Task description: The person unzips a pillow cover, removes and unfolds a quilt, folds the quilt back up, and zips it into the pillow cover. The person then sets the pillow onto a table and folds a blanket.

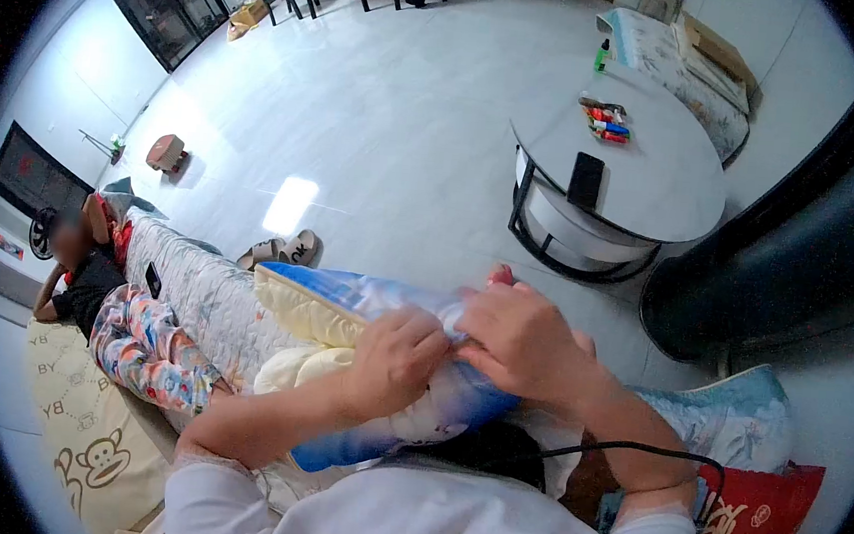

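Note:
A puffy blue-and-white cushion (410, 291) with cream sides lies across my lap. My left hand (400, 353) is closed, its fingers pinching the cushion's fabric near the middle. Close beside it, my right hand (514, 336) is also closed on the fabric, thumb and fingers pressed together. The two hands nearly meet; what exactly lies between the fingertips is hidden. Pale cream padding (304, 368) bulges out to the left of my left hand. Just past my right hand, a small pinkish tip (500, 274) shows, possibly a toe.
At my left, a person in floral trousers (146, 335) reclines on the quilted sofa (209, 295), near a phone (153, 280). Slippers (298, 248) lie on the floor. A round white table (670, 171) holds another phone (585, 180). A black cable (634, 446) crosses by my right arm, near a red bag (763, 524).

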Action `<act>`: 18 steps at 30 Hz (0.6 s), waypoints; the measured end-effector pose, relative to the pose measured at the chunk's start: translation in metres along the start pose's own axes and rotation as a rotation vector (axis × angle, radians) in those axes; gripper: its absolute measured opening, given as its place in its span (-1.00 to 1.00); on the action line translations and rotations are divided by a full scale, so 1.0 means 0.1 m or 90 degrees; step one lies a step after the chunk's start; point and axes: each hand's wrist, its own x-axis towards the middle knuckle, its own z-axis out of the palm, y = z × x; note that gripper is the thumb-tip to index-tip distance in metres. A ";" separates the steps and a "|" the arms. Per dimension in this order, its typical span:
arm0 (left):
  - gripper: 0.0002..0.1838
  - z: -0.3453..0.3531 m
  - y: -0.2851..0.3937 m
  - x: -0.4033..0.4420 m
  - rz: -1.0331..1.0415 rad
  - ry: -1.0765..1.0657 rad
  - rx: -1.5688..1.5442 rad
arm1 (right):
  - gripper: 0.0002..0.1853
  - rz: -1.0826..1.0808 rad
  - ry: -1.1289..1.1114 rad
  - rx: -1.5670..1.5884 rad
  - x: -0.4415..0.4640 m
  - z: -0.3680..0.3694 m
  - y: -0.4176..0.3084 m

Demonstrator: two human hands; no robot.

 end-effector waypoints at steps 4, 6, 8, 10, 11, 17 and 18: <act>-0.86 -0.01 -0.07 -0.03 0.051 0.050 0.032 | -0.60 0.063 -0.086 0.165 -0.07 -0.17 0.19; -0.85 -0.02 -0.11 -0.05 0.063 0.060 0.034 | -0.54 0.081 -0.099 0.274 -0.11 -0.13 0.26; -0.83 -0.03 -0.15 -0.05 0.073 0.071 0.043 | -0.53 0.131 -0.110 0.335 -0.12 -0.10 0.30; -0.83 -0.03 -0.16 -0.08 0.072 0.086 0.028 | -0.53 0.185 -0.096 0.366 -0.12 -0.11 0.25; -0.82 -0.02 -0.17 -0.09 0.069 0.103 0.015 | -0.54 0.236 -0.084 0.397 -0.12 -0.11 0.21; -0.82 -0.02 -0.15 -0.16 0.017 0.104 0.020 | -0.63 0.197 -0.011 0.393 -0.16 0.05 0.22; -0.82 -0.02 -0.14 -0.17 0.016 0.105 0.021 | -0.63 0.195 -0.011 0.393 -0.15 0.05 0.20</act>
